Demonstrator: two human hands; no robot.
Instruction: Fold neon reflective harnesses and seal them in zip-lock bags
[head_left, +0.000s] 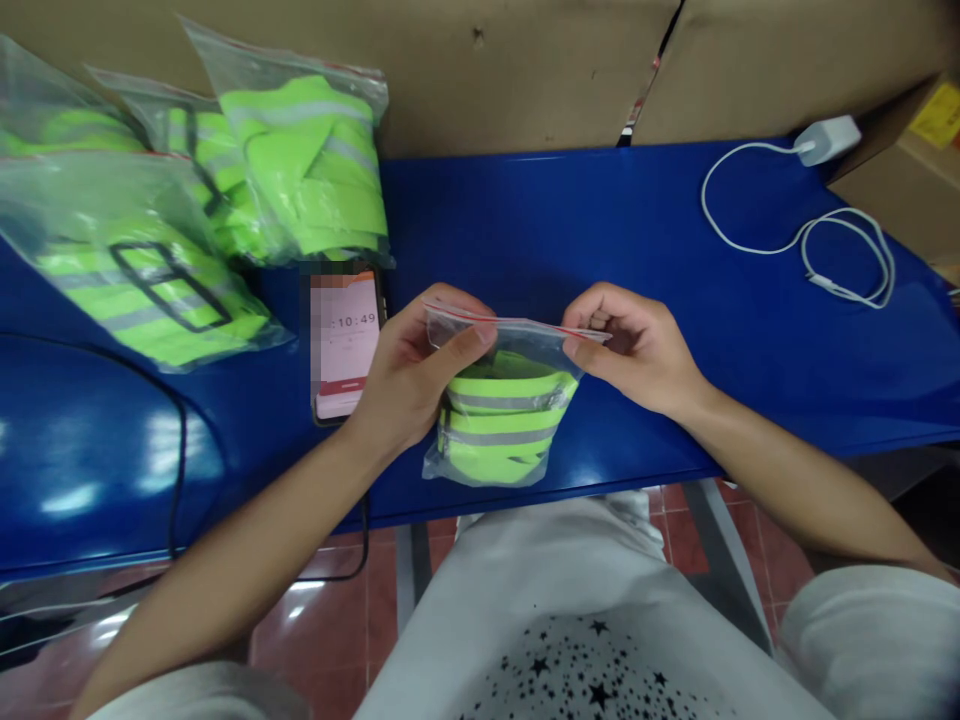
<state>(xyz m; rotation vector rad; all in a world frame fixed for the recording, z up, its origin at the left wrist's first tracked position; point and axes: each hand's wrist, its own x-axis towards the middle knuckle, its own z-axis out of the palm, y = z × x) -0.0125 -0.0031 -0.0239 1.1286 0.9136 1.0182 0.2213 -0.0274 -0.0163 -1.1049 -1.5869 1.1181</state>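
Between my hands is a clear zip bag (pixel 525 337) with a red seal line along its top edge. Inside it lies a folded neon-yellow reflective vest (pixel 506 420) with grey stripes. My left hand (pixel 431 365) pinches the bag's upper left corner between thumb and fingers. At the upper right end of the seal, my right hand (pixel 634 340) grips the edge between thumb and curled fingers. The bag hangs tilted over the table's front part; whether its bottom touches the table I cannot tell.
Several bagged neon vests (pixel 307 170) are piled at the back left of the blue table (pixel 540 220). A phone (pixel 345 345) showing a timer lies beside my left hand. A white charger (pixel 829 140) with coiled cable and a cardboard box (pixel 907 190) are at right. A black cable (pixel 180 450) crosses the left side.
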